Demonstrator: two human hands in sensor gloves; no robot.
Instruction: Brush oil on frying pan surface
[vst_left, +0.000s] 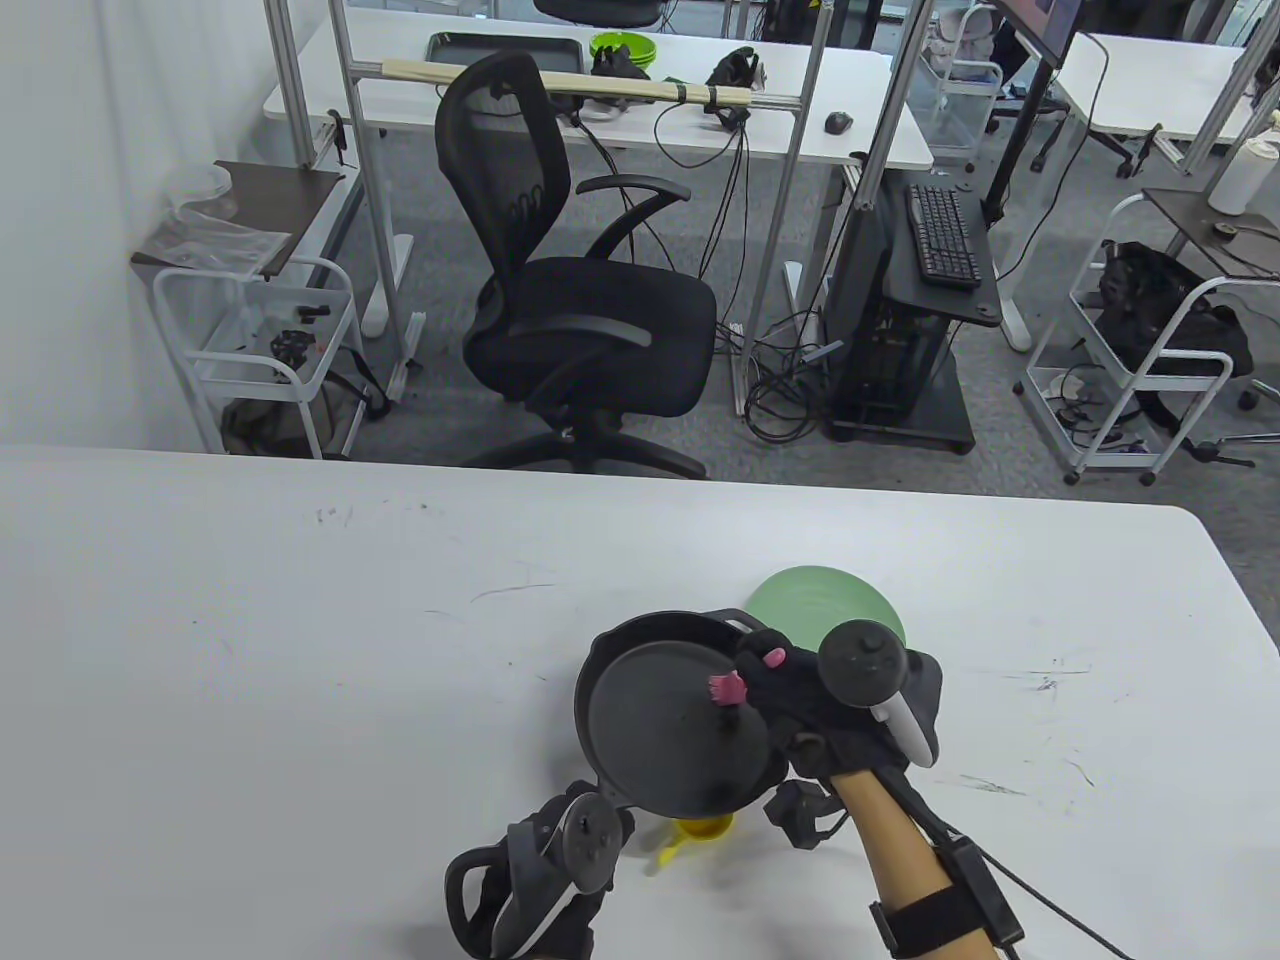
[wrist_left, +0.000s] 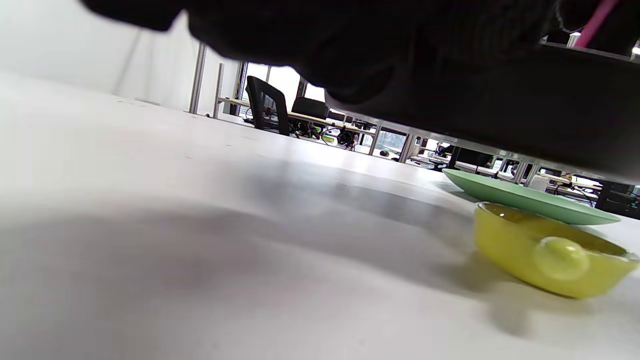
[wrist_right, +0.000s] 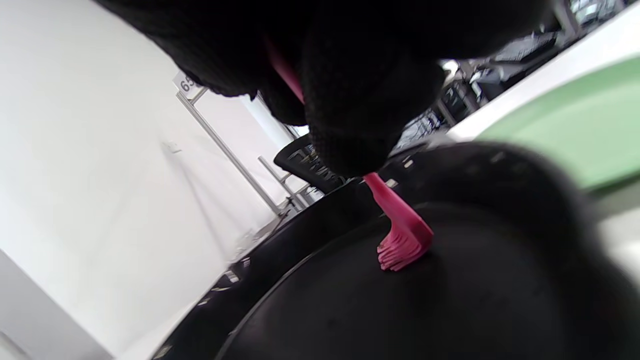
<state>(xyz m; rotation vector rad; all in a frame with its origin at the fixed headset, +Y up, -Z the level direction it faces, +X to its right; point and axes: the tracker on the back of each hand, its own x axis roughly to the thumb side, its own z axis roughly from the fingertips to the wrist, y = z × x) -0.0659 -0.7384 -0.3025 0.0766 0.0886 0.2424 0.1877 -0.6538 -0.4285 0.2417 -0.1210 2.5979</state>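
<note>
A black frying pan (vst_left: 650, 735) is held tilted above the table, near its front edge. My left hand (vst_left: 560, 870) is below it at the handle end; its fingers are hidden under the tracker and seem to grip the handle. My right hand (vst_left: 790, 690) pinches a pink silicone brush (vst_left: 727, 688) whose bristles (wrist_right: 402, 245) touch the right part of the pan's inner surface (wrist_right: 400, 310). In the left wrist view the pan's dark underside (wrist_left: 525, 100) hangs over a small yellow bowl (wrist_left: 545, 257), which peeks out under the pan's near rim (vst_left: 705, 828).
A green plate (vst_left: 835, 605) lies on the white table (vst_left: 300, 650) just behind the pan and my right hand. Beyond the table's far edge stand an office chair (vst_left: 590, 300), carts and desks.
</note>
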